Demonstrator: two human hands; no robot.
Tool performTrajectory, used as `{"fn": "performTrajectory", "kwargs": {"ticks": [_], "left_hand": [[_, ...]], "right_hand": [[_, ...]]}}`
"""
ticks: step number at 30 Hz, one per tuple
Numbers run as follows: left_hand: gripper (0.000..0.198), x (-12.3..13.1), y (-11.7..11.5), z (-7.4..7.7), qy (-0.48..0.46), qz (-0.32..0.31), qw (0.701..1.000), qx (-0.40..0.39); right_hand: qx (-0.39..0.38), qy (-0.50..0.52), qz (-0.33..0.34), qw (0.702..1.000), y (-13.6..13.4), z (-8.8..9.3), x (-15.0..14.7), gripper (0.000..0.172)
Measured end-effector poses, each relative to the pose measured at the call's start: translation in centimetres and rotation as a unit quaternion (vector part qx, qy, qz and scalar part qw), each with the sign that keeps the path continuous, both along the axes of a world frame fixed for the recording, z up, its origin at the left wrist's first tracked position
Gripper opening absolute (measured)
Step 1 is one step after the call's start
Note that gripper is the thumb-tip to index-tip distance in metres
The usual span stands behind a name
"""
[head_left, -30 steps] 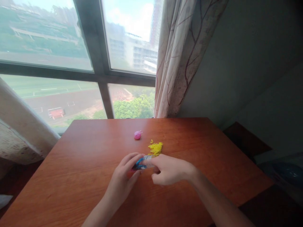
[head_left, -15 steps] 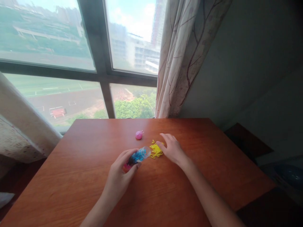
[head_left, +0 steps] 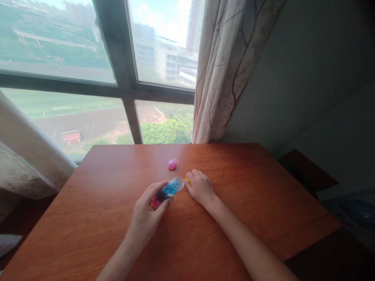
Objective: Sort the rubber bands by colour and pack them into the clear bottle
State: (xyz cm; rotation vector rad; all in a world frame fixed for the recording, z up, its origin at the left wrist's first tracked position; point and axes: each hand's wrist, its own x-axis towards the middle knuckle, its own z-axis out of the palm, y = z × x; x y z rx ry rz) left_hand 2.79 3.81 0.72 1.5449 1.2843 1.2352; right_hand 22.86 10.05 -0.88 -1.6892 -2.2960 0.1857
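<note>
A clear bottle [head_left: 170, 189] lies tilted in my left hand [head_left: 145, 207], its fingers and thumb wrapped round the lower part. The open mouth points up and to the right. Blue, dark and pink contents show through its wall. Just right of that mouth, my right hand [head_left: 200, 189] is closed over a pile of thin yellow rubber bands [head_left: 188, 180]. Only a bit of yellow shows at its fingertips; the rest is hidden beneath the hand. Beyond the bottle sits a small pink knotted pouch or balloon [head_left: 172, 164], touched by neither hand.
The brown wooden table [head_left: 96, 207] runs up to a window [head_left: 125, 91] with a dark frame. A patterned curtain [head_left: 216, 78] hangs at its right side, and another curtain [head_left: 32, 148] at the left. A blue rounded object [head_left: 359, 212] stands on the far right.
My right hand has moved left and down onto the yellow rubber bands, its fingers curling over them. The bottle in my left hand has barely shifted.
</note>
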Motion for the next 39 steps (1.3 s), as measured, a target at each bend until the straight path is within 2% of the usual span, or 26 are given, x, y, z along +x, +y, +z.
{"fn": "performTrajectory", "kwargs": {"ticks": [7,10,12,15,19,23,26,28,31,32,36,39], "left_hand": [[0.035,0.1,-0.1,0.2,0.012,-0.019,1.000,-0.006],[0.035,0.2,-0.2,0.4,0.019,-0.024,1.000,-0.007],[0.034,0.4,-0.3,0.5,0.024,-0.033,0.999,-0.005],[0.033,1.3,-0.7,0.9,0.033,-0.056,0.998,-0.001],[0.032,2.9,-1.3,1.4,0.048,-0.091,0.995,0.003],[0.034,4.2,-1.7,1.4,0.071,-0.110,0.991,0.011],[0.036,4.5,-1.7,1.3,0.100,-0.116,0.988,0.014],[0.036,4.5,-1.7,1.3,0.121,-0.114,0.986,0.019],[0.035,4.4,-1.7,1.6,0.151,-0.106,0.982,0.032],[0.035,4.3,-1.7,1.8,0.162,-0.102,0.981,0.037],[0.033,4.3,-1.7,2.3,0.207,-0.090,0.973,0.056],[0.033,4.2,-1.8,2.4,0.231,-0.089,0.967,0.065]], "right_hand": [[-0.040,0.149,0.009,0.988,2.5,-0.7,1.0,0.015],[-0.045,0.261,-0.003,0.964,2.7,-0.8,1.6,0.021],[-0.045,0.350,-0.019,0.935,2.3,-0.7,1.9,0.027],[-0.057,0.495,-0.043,0.866,1.2,-0.1,1.9,0.035],[-0.104,0.663,-0.043,0.740,-0.6,1.7,1.4,0.038],[-0.137,0.767,-0.018,0.627,-2.1,3.3,0.8,0.038],[-0.134,0.814,-0.006,0.564,-2.7,3.6,0.5,0.037],[-0.138,0.859,0.007,0.493,-2.8,3.5,0.3,0.033],[-0.157,0.913,0.028,0.376,-2.6,3.3,0.2,0.016],[-0.160,0.921,0.031,0.353,-2.5,3.2,0.2,0.011],[-0.149,0.934,0.028,0.325,-2.2,3.2,0.3,0.010],[-0.144,0.936,0.020,0.319,-2.1,3.2,0.5,0.010]]}}
